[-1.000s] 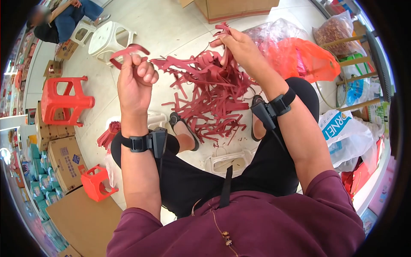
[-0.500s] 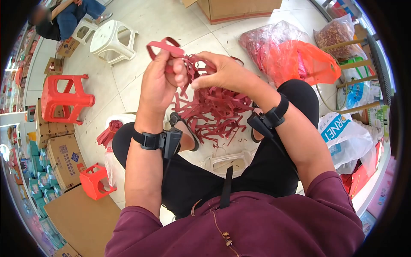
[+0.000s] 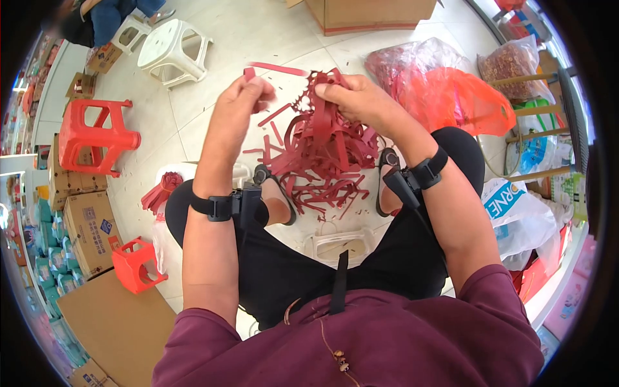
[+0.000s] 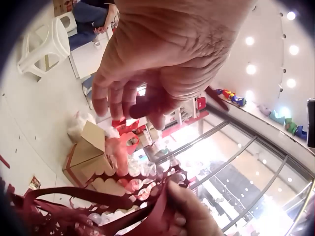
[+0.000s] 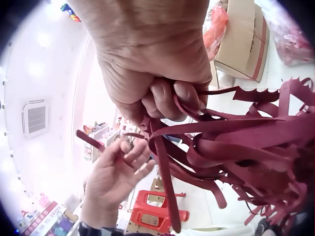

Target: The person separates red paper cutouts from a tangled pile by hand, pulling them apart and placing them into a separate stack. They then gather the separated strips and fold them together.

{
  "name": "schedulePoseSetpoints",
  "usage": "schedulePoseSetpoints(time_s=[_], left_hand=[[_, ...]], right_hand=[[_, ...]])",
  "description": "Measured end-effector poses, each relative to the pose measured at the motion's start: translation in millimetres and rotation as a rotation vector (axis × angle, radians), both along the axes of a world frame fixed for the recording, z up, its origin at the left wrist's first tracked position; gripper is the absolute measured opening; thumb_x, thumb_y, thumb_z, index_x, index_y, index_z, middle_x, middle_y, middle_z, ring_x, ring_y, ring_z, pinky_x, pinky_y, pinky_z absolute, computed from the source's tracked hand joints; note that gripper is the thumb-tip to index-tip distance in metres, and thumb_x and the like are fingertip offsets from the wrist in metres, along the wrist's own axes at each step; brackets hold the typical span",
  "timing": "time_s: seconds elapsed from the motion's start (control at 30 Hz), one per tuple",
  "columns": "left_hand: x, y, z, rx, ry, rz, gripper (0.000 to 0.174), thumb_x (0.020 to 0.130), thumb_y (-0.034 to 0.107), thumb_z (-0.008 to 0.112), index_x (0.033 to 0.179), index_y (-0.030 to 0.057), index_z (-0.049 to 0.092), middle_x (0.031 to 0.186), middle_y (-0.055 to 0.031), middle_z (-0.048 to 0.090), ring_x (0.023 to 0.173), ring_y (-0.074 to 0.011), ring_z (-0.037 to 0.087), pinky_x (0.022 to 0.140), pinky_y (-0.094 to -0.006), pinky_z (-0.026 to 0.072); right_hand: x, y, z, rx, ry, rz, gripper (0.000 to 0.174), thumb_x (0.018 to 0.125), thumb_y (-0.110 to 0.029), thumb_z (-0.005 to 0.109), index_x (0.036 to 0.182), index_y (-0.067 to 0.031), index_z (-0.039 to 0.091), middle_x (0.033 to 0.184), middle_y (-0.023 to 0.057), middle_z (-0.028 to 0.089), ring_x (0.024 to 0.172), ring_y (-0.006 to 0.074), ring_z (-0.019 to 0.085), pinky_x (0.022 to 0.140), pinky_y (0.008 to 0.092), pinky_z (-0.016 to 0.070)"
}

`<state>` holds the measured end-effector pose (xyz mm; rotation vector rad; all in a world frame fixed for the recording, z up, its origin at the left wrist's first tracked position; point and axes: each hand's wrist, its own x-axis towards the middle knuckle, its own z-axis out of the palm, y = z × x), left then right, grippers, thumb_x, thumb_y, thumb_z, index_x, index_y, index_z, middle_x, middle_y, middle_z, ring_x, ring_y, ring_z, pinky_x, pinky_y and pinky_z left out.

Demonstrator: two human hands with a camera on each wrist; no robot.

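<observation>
My right hand (image 3: 361,98) grips a thick bunch of dark red strips (image 5: 246,132), flat and leathery-looking, some with scalloped edges. The bunch hangs down over a tangled heap of similar strips (image 3: 332,187) on the floor between my feet. To the left, at about the same height, my left hand (image 3: 244,102) pinches a single dark red strip (image 5: 89,139) between thumb and fingers. That strip is blurred in the head view and partly covered by the fingers. In the left wrist view, the right thumb presses on the gathered strips (image 4: 157,211).
On the left stand red stools (image 3: 97,135), a white stool (image 3: 171,48) and cardboard boxes (image 3: 93,229). A bundle of red strips (image 3: 162,190) lies beside my left knee. Plastic bags (image 3: 451,100) sit at the right; a large carton (image 3: 367,16) is ahead. Someone sits at far left.
My left hand came in to the bunch with a looped strip, then drew slightly away with a strip in its fingers. My right hand moved left, then back a little, keeping hold of the bunch.
</observation>
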<state>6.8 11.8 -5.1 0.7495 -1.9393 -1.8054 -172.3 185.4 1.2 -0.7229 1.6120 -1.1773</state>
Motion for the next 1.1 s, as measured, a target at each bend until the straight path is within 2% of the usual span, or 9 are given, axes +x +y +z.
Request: schedulePoseSetpoints(time_s=[0.03, 0.1, 0.3, 0.4, 0.43, 0.53, 0.67, 0.83, 1.1], left_hand=[[-2, 7, 0, 0.080, -0.017, -0.032, 0.034, 0.101, 0.035, 0.057, 0.105, 0.0017, 0.064, 0.088, -0.0028, 0.061, 0.079, -0.0120, 0.060, 0.074, -0.0286, 0.0520], [-9, 26, 5, 0.109, -0.157, -0.082, 0.035, 0.100, 0.035, 0.058, 0.109, 0.0006, 0.061, 0.081, -0.0025, 0.062, 0.062, -0.0104, 0.058, 0.059, -0.0251, 0.0498], [-25, 66, -3, -0.001, -0.201, -0.191, 0.031, 0.098, 0.030, 0.065, 0.109, 0.0015, 0.067, 0.085, -0.0025, 0.065, 0.071, -0.0135, 0.059, 0.062, -0.0291, 0.0475], [-24, 47, -21, -0.567, -0.155, -0.177, 0.025, 0.099, 0.033, 0.063, 0.104, 0.0108, 0.073, 0.083, 0.0012, 0.060, 0.069, -0.0103, 0.053, 0.065, -0.0266, 0.0447], [-19, 47, -17, -0.488, -0.276, -0.205, 0.027, 0.101, 0.032, 0.060, 0.111, 0.0091, 0.071, 0.090, -0.0016, 0.063, 0.078, -0.0139, 0.058, 0.078, -0.0294, 0.0473], [-19, 50, -13, 0.140, -0.056, -0.116, 0.032, 0.102, 0.032, 0.059, 0.108, 0.0022, 0.067, 0.088, -0.0023, 0.063, 0.086, -0.0176, 0.065, 0.076, -0.0311, 0.0508], [-13, 26, -20, 0.464, 0.266, -0.079, 0.033, 0.106, 0.033, 0.053, 0.107, 0.0026, 0.063, 0.092, -0.0035, 0.064, 0.088, -0.0184, 0.067, 0.084, -0.0320, 0.0535], [-7, 10, -16, 0.346, 0.318, 0.231, 0.034, 0.107, 0.031, 0.048, 0.113, -0.0001, 0.060, 0.093, -0.0075, 0.066, 0.088, -0.0211, 0.069, 0.083, -0.0382, 0.0585], [-27, 59, -8, 0.269, 0.003, -0.235, 0.027, 0.101, 0.028, 0.059, 0.112, 0.0036, 0.061, 0.082, -0.0003, 0.060, 0.071, -0.0101, 0.059, 0.065, -0.0263, 0.0499]], right_hand=[[0, 1, -1, -0.050, -0.081, -0.020, 0.028, 0.100, -0.037, 0.061, 0.084, -0.0150, 0.059, 0.061, -0.0127, 0.034, 0.051, 0.0013, 0.027, 0.049, 0.0239, 0.0200], [-4, -1, -2, -0.083, -0.138, -0.043, 0.027, 0.101, -0.037, 0.060, 0.085, -0.0151, 0.058, 0.061, -0.0126, 0.033, 0.052, 0.0017, 0.026, 0.049, 0.0243, 0.0198], [-1, -4, 2, -0.115, -0.102, -0.030, 0.029, 0.102, -0.039, 0.058, 0.090, -0.0125, 0.060, 0.062, -0.0113, 0.034, 0.052, 0.0029, 0.027, 0.050, 0.0249, 0.0207], [-7, -1, -1, -0.125, 0.004, -0.046, 0.031, 0.102, -0.040, 0.058, 0.091, -0.0110, 0.062, 0.063, -0.0104, 0.040, 0.053, 0.0031, 0.031, 0.050, 0.0246, 0.0229], [-8, 0, -5, -0.126, 0.025, -0.051, 0.032, 0.102, -0.040, 0.058, 0.092, -0.0106, 0.063, 0.064, -0.0099, 0.042, 0.054, 0.0032, 0.033, 0.050, 0.0241, 0.0240], [-17, -1, -12, -0.097, 0.077, -0.072, 0.032, 0.101, -0.040, 0.058, 0.094, -0.0094, 0.066, 0.067, -0.0080, 0.050, 0.056, 0.0040, 0.038, 0.051, 0.0230, 0.0278], [-30, 3, -17, -0.075, 0.203, -0.193, 0.033, 0.101, -0.040, 0.059, 0.096, -0.0082, 0.068, 0.069, -0.0062, 0.053, 0.058, 0.0052, 0.041, 0.052, 0.0233, 0.0304], [-32, 8, -1, -0.013, 0.125, -0.272, 0.035, 0.100, -0.041, 0.057, 0.093, -0.0079, 0.068, 0.064, -0.0058, 0.048, 0.056, 0.0045, 0.038, 0.051, 0.0236, 0.0283], [-19, 2, -3, -0.083, -0.085, -0.149, 0.033, 0.100, -0.041, 0.058, 0.092, -0.0097, 0.066, 0.065, -0.0062, 0.047, 0.053, 0.0046, 0.037, 0.048, 0.0225, 0.0265]])
